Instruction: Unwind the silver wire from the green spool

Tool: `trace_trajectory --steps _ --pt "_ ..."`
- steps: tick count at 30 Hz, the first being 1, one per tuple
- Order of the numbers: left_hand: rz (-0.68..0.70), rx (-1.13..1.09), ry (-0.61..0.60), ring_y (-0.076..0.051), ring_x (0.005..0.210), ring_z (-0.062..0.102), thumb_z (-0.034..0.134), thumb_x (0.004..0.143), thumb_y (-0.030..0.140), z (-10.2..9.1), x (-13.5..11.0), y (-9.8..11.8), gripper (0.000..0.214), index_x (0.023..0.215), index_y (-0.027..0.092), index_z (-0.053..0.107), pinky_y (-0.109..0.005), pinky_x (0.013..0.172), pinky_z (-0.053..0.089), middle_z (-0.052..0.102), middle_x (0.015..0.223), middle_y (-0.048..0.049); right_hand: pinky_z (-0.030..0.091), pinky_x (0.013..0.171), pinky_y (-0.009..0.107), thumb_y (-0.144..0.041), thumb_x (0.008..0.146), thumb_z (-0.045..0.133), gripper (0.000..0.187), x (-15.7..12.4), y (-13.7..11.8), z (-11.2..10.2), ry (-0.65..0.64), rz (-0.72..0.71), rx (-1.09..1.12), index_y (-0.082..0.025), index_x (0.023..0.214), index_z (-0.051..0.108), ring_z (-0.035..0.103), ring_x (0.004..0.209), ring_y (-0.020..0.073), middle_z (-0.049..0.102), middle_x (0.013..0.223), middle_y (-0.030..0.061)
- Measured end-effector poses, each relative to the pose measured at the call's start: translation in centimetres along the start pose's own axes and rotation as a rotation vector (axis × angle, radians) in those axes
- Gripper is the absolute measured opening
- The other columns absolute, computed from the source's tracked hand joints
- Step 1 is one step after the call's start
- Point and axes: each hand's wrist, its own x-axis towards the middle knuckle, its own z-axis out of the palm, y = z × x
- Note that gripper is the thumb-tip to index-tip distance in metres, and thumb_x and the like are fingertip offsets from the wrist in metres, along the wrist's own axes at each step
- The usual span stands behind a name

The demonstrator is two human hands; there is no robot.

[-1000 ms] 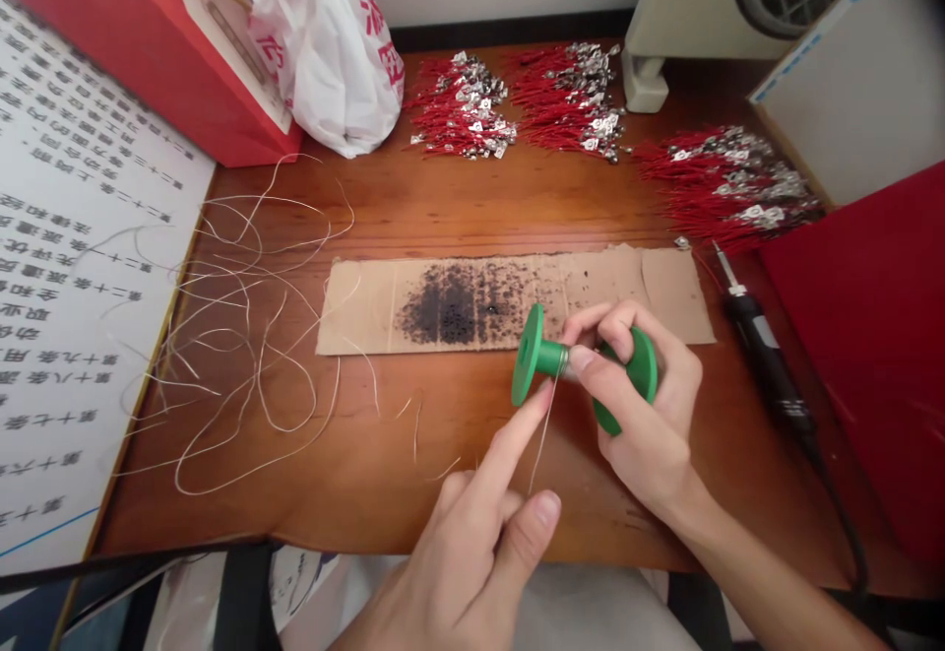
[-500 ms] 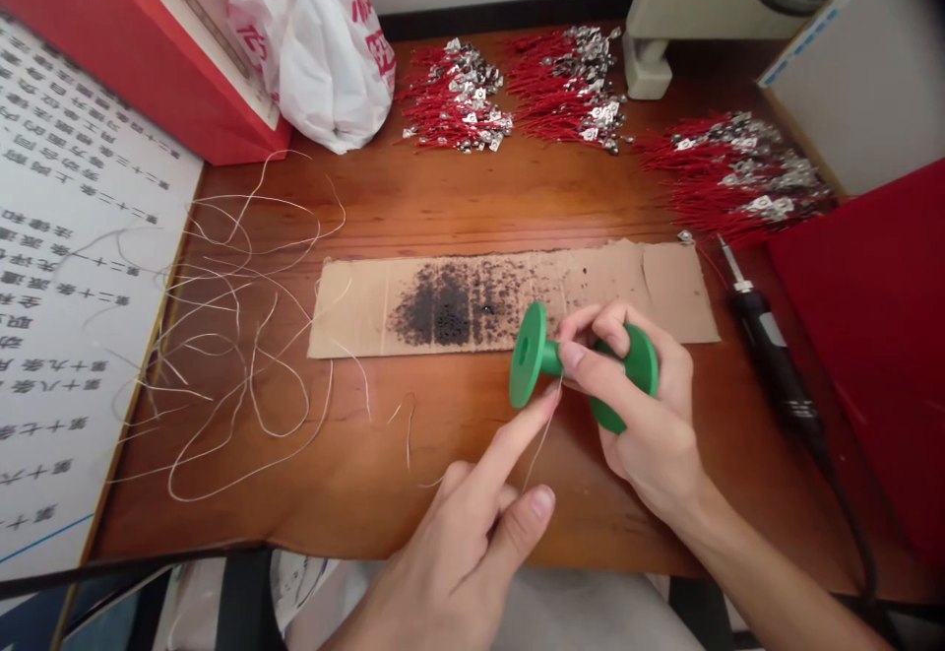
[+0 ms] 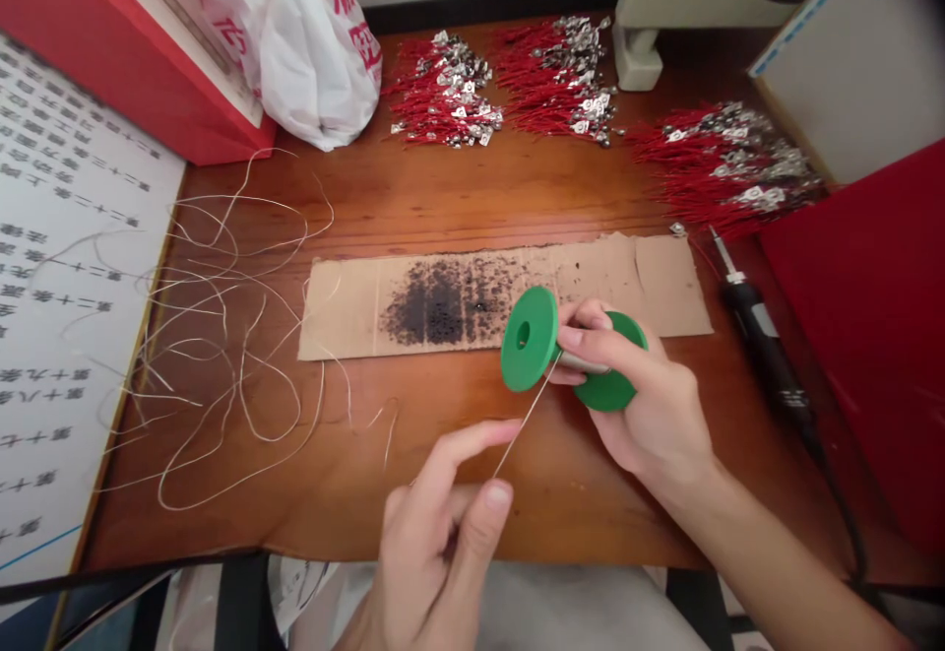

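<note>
My right hand (image 3: 657, 405) is wrapped around the core of a green spool (image 3: 528, 341), its thumb on the near side. The spool hangs over the front edge of the scorched cardboard strip (image 3: 344, 311). A thin silvery wire, which looks like solder wire (image 3: 533, 403), runs taut from the spool down to my left hand (image 3: 450, 533). The left thumb and curled fingers grip the wire, while the index finger stretches along it. Loose lengths of similar wire (image 3: 284, 434) lie in tangled loops on the left of the table, some reaching the cardboard.
Three piles of red wires with metal tabs (image 3: 443, 90) lie at the back and right. A soldering iron (image 3: 764, 336) rests right of the cardboard, its cord trailing forward. A white plastic bag (image 3: 310, 50), a red box (image 3: 867, 336) and a printed sheet (image 3: 74, 287) border the table.
My left hand has drawn away from the spool, down and to the left, pulling the wire into a longer straight line. The spool has turned so its left flange faces me more.
</note>
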Motion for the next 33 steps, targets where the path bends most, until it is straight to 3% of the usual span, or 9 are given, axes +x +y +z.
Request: trace_trajectory --steps 5,12,16,19,21,24,27,30,33 --pt "-0.094 -0.005 0.126 -0.006 0.052 0.021 0.051 0.106 0.050 0.6 0.2 -1.3 0.033 0.108 0.021 0.067 -0.024 0.051 0.014 0.025 0.059 0.0051 0.029 0.047 0.020 -0.017 0.053 0.086 0.038 0.7 -0.4 0.2 0.061 0.176 0.143 -0.013 0.056 0.048 0.032 0.065 0.0075 0.037 0.070 0.0004" --pt "-0.126 0.012 0.084 -0.006 0.049 0.021 0.050 0.106 0.053 -1.0 1.8 -2.2 0.036 0.103 0.020 0.063 -0.022 0.048 0.015 0.022 0.058 0.0066 0.029 0.046 0.020 -0.009 0.054 0.082 0.035 0.9 -1.4 0.0 0.024 0.422 0.342 -0.014 0.061 0.048 0.030 0.060 0.0069 0.040 0.065 -0.0013" --pt "0.095 0.392 -0.045 -0.007 0.051 0.032 0.049 0.108 0.039 -3.7 3.4 -0.6 0.023 0.105 0.024 0.066 -0.023 0.049 0.024 0.037 0.060 0.0054 0.030 0.046 0.021 -0.012 0.057 0.082 0.031 0.5 -2.1 0.5 0.026 0.296 0.235 -0.013 0.059 0.051 0.035 0.064 0.0086 0.043 0.069 0.0011" --pt "0.334 0.727 -0.057 -0.006 0.085 0.060 0.053 0.107 0.029 -4.6 4.1 1.1 0.023 0.127 0.031 0.063 -0.017 0.081 0.046 0.066 0.097 0.0051 0.032 0.047 0.021 -0.016 0.061 0.083 0.031 0.0 -2.5 1.1 0.005 0.147 0.128 -0.013 0.054 0.053 0.036 0.066 0.0097 0.040 0.069 0.0023" --pt "0.431 0.797 -0.041 -0.010 0.126 0.055 0.055 0.105 0.028 -4.0 4.3 2.0 0.039 0.144 0.032 0.054 -0.022 0.112 0.041 0.062 0.133 0.0027 0.034 0.048 0.021 -0.018 0.061 0.084 0.028 -0.3 -2.5 1.6 -0.003 0.077 0.073 -0.013 0.055 0.056 0.036 0.067 0.0095 0.040 0.072 0.0027" --pt "0.455 0.616 0.100 -0.010 0.133 0.054 0.064 0.100 0.030 -1.8 4.6 2.7 0.048 0.147 0.030 0.053 -0.022 0.117 0.041 0.061 0.141 0.0027 0.038 0.052 0.020 -0.022 0.061 0.085 0.026 -0.7 -2.2 2.1 -0.005 0.028 0.022 -0.014 0.062 0.061 0.039 0.068 0.0091 0.043 0.076 0.0030" --pt "0.348 0.238 0.272 -0.006 0.104 0.070 0.066 0.100 0.028 0.7 5.4 2.7 0.016 0.115 0.029 0.073 -0.015 0.098 0.053 0.075 0.111 0.0061 0.040 0.055 0.020 -0.026 0.060 0.086 0.034 -0.7 -1.5 2.5 0.014 0.009 0.020 -0.014 0.063 0.054 0.042 0.069 0.0091 0.046 0.078 0.0028" --pt "0.245 -0.100 0.273 -0.008 0.094 0.074 0.068 0.100 0.032 2.2 6.3 2.5 0.012 0.103 0.025 0.077 -0.014 0.089 0.058 0.078 0.099 0.0028 0.041 0.057 0.020 -0.028 0.059 0.088 0.038 -0.5 -0.9 2.8 0.040 0.018 0.044 -0.014 0.065 0.053 0.046 0.069 0.0096 0.051 0.077 0.0028" --pt "0.221 -0.225 0.270 -0.009 0.094 0.074 0.072 0.097 0.033 2.5 6.8 2.3 0.013 0.101 0.022 0.077 -0.014 0.088 0.059 0.079 0.100 -0.0002 0.041 0.057 0.021 -0.029 0.058 0.089 0.040 -0.2 -0.4 2.9 0.074 0.032 0.061 -0.014 0.067 0.054 0.048 0.067 0.0093 0.051 0.073 0.0012"
